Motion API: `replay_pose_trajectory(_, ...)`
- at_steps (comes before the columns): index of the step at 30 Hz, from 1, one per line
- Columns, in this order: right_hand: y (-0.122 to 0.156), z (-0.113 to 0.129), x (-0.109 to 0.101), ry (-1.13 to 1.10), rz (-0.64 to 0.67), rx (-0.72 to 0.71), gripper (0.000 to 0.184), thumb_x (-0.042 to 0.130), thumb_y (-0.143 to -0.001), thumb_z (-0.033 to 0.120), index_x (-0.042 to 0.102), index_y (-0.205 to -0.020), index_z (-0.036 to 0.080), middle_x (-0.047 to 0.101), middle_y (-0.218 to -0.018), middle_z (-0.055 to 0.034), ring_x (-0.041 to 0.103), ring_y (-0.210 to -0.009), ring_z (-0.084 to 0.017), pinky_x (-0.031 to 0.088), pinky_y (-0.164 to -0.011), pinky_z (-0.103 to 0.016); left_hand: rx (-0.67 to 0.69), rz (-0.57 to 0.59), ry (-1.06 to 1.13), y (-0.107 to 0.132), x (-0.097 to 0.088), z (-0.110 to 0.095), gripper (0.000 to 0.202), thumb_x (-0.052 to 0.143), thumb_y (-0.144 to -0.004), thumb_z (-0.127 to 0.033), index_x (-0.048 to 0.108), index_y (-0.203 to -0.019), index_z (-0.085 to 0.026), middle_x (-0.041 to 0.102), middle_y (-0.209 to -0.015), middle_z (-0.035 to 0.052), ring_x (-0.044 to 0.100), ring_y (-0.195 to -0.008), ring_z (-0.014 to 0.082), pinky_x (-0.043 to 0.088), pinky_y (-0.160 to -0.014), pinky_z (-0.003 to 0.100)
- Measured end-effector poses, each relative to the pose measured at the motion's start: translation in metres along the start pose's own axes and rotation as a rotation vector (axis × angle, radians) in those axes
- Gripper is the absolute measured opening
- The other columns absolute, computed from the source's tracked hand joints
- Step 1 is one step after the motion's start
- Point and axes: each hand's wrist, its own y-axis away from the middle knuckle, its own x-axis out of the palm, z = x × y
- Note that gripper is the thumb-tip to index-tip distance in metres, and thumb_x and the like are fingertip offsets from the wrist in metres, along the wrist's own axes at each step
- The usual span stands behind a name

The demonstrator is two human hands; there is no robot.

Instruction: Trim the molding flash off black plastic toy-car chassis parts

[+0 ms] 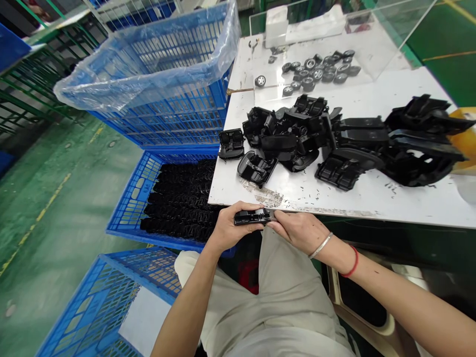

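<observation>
My left hand and my right hand both grip a small black moulded plastic part just below the front edge of the white table. The part's ends sit between my fingers and thumbs. Beyond my hands, a heap of black plastic mouldings lies on the table. The nearest loose piece rests a short way past my left hand. A silver bangle and a red string circle my right wrist.
A blue crate of stacked black parts stands left of the table, with a plastic-lined blue crate behind it. Another blue crate sits at lower left. Toy wheels lie at the table's back, near a clear acrylic panel.
</observation>
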Motion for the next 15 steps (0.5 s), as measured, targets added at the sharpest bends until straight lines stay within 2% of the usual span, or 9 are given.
replay_pose_trajectory(4,0.002,0.002,-0.001,-0.058,0.029,0.05,0.05,0.016,-0.099,0.047,0.051,-0.078,0.019,0.056,-0.055,-0.0009,0.047,-0.044,-0.013,0.02,-0.044,-0.026,0.012,-0.008,0.0,0.0,0.001,0.002,0.037,0.081,-0.063,-0.019,0.071,-0.099,-0.019,0.073,-0.103,0.0076,0.068,-0.097,0.0229,0.052,-0.091,0.035)
replay_pose_trajectory(8,0.007,0.003,-0.008,-0.184,0.039,0.061,0.039,0.021,-0.099,0.043,0.045,-0.077,0.021,0.054,-0.058,0.0005,0.047,-0.047,-0.013,0.025,-0.045,-0.025,0.03,-0.003,0.011,0.001,0.003,0.002,0.036,0.081,-0.064,-0.02,0.071,-0.098,-0.02,0.073,-0.105,0.0077,0.068,-0.099,0.0224,0.051,-0.093,0.034)
replay_pose_trajectory(11,0.011,0.002,-0.011,-0.277,0.047,0.057,0.032,0.023,-0.099,0.037,0.042,-0.079,0.022,0.052,-0.061,0.0018,0.046,-0.048,-0.013,0.03,-0.047,-0.025,0.022,0.003,0.022,0.002,0.004,0.001,0.035,0.081,-0.063,-0.019,0.071,-0.097,-0.02,0.073,-0.104,0.0078,0.068,-0.099,0.0225,0.051,-0.093,0.035)
replay_pose_trajectory(15,0.015,-0.002,-0.012,-0.316,0.008,0.017,0.032,0.023,-0.1,0.037,0.04,-0.077,0.023,0.048,-0.06,0.0029,0.043,-0.048,-0.011,0.029,-0.046,-0.024,-0.023,-0.015,0.073,0.001,0.005,-0.001,0.037,0.083,-0.059,-0.017,0.072,-0.094,-0.02,0.074,-0.102,0.0076,0.068,-0.099,0.0234,0.051,-0.094,0.037)
